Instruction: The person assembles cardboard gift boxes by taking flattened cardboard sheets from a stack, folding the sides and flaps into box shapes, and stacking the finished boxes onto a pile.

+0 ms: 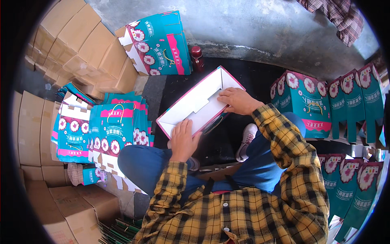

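Observation:
A cardboard carton (178,118) with a white inside and a dark pink rim stands tilted between my knees, its top open. Inside it, white flaps with a notched edge lie across the bottom. My left hand (184,140) grips the near left part of the rim, fingers over the inner wall and thumb apart toward the outside. Over the right end, my right hand (239,100) has its fingers on the white flap inside and its thumb at the near wall. The carton's outer faces are mostly hidden.
Flat teal and pink cartons (109,126) lie piled at left, with more against the wall (158,44). Set-up teal cartons (306,97) stand in rows at right. Brown boxes (81,44) are stacked far left. A red flask (197,57) stands by the wall.

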`<state>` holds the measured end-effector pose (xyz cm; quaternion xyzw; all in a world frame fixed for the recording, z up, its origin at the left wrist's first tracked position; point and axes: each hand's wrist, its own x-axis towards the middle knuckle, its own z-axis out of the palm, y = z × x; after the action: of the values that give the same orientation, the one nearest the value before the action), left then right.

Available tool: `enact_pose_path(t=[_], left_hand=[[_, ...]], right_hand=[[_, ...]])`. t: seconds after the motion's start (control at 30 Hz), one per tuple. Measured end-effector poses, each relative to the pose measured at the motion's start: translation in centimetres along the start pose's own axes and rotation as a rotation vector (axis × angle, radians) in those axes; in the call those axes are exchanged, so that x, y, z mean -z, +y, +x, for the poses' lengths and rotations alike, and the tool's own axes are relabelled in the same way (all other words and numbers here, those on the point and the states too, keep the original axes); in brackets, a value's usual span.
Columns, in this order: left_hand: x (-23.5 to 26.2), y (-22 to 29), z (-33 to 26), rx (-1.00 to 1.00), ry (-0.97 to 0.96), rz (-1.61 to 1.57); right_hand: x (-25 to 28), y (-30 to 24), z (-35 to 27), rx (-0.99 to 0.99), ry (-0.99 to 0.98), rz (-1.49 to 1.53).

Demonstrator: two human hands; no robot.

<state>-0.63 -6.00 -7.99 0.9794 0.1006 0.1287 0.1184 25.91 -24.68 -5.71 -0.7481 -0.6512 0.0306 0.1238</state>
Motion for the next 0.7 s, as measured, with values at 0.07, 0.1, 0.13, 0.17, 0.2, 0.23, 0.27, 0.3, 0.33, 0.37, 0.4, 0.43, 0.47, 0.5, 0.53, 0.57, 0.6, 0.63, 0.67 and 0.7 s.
enact_pose_path(t=[0.07,0.1,0.13,0.17,0.2,0.23,0.27,0.3,0.33,0.37,0.4,0.43,0.47,0.5,0.53,0.57,0.6,0.63,0.67,0.7], left_hand=[[0.5,0.2,-0.4,0.04,0.056,-0.164],[0.9,0.1,-0.4,0.041,0.058,-0.166],[1.5,-0.3,-0.3,0.083,0.25,-0.14],[1.8,-1.0,-0.2,0.125,0.441,-0.113],[1.5,-2.3,-0.4,0.266,0.522,-0.219],[0.8,-4.2,-0.3,0.42,0.553,-0.341],[0.0,-6.1,-0.1,0.571,0.58,-0.468],[-0.1,-8.1,-0.4,0.716,0.493,-0.849],[0.7,-8.1,0.2,0.843,0.372,-1.241],[0.8,-7.4,0.5,1.013,0.331,-1.44],[0.7,-8.0,0.0,1.021,0.343,-1.438],[0.1,-9.3,-0.8,1.064,0.341,-1.399],[-0.6,-10.4,-1.5,1.106,0.339,-1.359],[-1.9,-11.3,-2.2,1.137,0.346,-1.42],[-3.6,-12.0,-2.4,1.132,0.342,-1.425],[-5.0,-13.1,-3.7,1.099,0.269,-1.594],[-6.1,-13.6,-4.7,1.054,0.189,-1.765],[-7.2,-12.5,-3.5,1.006,0.097,-1.969],[-7.9,-11.6,-2.8,0.996,0.078,-1.98],[-7.7,-11.2,-2.7,0.98,0.006,-2.0]], right_hand=[[0.2,0.3,-0.2,0.064,0.11,0.044],[0.9,0.1,-0.7,-0.037,0.173,0.142],[1.5,-0.1,-0.9,-0.138,0.235,0.24],[1.8,0.2,-0.8,-0.19,0.369,0.163],[2.0,0.3,-0.7,-0.296,0.45,0.168],[1.2,1.1,-0.6,-0.375,0.516,0.168],[0.1,2.4,-0.7,-0.457,0.58,0.164],[-0.5,3.5,-0.6,-0.445,0.579,0.169],[-0.7,4.6,-1.2,-0.548,0.465,0.59],[-1.0,5.6,-2.0,-0.639,0.333,1.008],[-0.9,5.6,-2.0,-0.63,0.323,1.01],[-0.5,5.6,-1.9,-0.778,0.3,1.067],[-0.1,5.7,-1.8,-0.928,0.275,1.12],[-0.5,6.7,-2.5,-1.006,0.205,1.189],[-1.9,8.5,-3.6,-1.055,0.145,1.221],[-2.4,7.8,-3.1,-1.067,0.027,1.245],[-2.4,6.9,-3.2,-1.082,-0.087,1.263],[-3.9,7.2,-4.3,-1.034,-0.011,1.249],[-5.4,7.5,-5.3,-0.984,0.064,1.232],[-5.1,7.0,-5.5,-0.997,0.045,1.457]])
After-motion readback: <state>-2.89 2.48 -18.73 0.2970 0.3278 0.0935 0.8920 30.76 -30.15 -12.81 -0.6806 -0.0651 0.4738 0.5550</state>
